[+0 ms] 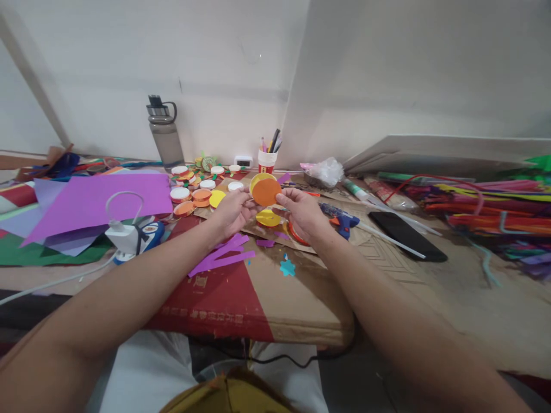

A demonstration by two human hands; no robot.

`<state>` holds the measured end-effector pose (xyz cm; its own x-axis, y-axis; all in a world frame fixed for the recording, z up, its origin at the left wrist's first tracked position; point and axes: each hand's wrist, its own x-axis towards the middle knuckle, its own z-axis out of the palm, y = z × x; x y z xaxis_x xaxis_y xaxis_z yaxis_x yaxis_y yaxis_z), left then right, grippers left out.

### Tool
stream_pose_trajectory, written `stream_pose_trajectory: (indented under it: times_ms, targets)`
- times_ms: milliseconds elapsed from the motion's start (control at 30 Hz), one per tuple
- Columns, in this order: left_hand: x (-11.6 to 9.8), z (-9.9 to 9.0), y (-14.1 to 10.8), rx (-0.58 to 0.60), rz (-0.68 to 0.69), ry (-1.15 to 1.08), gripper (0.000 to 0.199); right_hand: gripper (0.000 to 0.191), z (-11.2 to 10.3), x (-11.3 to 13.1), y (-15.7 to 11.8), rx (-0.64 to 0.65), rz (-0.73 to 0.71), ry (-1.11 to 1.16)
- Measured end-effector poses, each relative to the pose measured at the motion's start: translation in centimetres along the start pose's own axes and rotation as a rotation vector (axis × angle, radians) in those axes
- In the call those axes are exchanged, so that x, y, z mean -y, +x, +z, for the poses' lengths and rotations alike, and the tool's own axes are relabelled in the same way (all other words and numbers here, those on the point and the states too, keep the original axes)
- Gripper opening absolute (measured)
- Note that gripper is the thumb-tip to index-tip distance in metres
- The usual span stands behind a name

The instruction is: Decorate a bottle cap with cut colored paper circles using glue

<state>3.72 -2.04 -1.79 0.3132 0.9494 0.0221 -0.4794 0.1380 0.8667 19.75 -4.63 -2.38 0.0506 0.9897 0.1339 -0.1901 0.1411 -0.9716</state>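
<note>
An orange paper disc [267, 193] is pinched at its right edge by the thumb and fingers of my right hand [305, 212]. Just behind it, largely covered, shows a yellow round piece [257, 178]; the closed fingers of my left hand [235, 213] hold it at its left side. Both rounds are raised over the cardboard-covered table. Beneath them lies another yellow disc [268, 217]. Purple paper strips [226, 259] are scattered below my left hand, and a teal snowflake-shaped cutout [287, 267] lies nearer to me.
Several round paper pieces [201, 196] sit left of my hands. A blue glue gun [345, 223] and a black phone [407, 236] lie to the right. Behind stand a pen cup [267, 162] and a water bottle [166, 137]. Purple sheets [116, 198] and a white charger [124, 236] lie left.
</note>
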Motion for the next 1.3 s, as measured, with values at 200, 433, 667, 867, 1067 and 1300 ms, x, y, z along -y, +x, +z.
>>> stream_pose_trajectory:
  times_ms: [200,433,667,867,1067,1300]
  targets:
    - [0.1,0.6,-1.2,0.136,-0.053,0.044,0.021,0.036,-0.7,0.1,0.5,-0.059,-0.055,-0.036]
    - [-1.5,-1.1,-0.1,0.121,-0.14,0.078,0.028,0.024,-1.1,0.4,0.7,-0.029,-0.133,-0.215]
    - [-0.9,-1.3,0.0,0.249,-0.203,0.171,0.033,0.016,-1.0,0.1,0.4,0.072,-0.22,-0.349]
    - [-0.6,-0.7,-0.7,0.295,-0.221,0.052,0.03,0.018,-1.2,0.0,0.7,0.037,-0.186,-0.281]
    - [-0.6,-0.8,-0.2,0.256,-0.22,-0.018,0.031,0.029,-1.4,1.3,0.5,-0.045,-0.09,-0.025]
    - [-0.1,-0.6,0.3,0.139,-0.116,-0.082,0.032,0.037,-1.3,1.6,0.4,-0.086,-0.059,0.1]
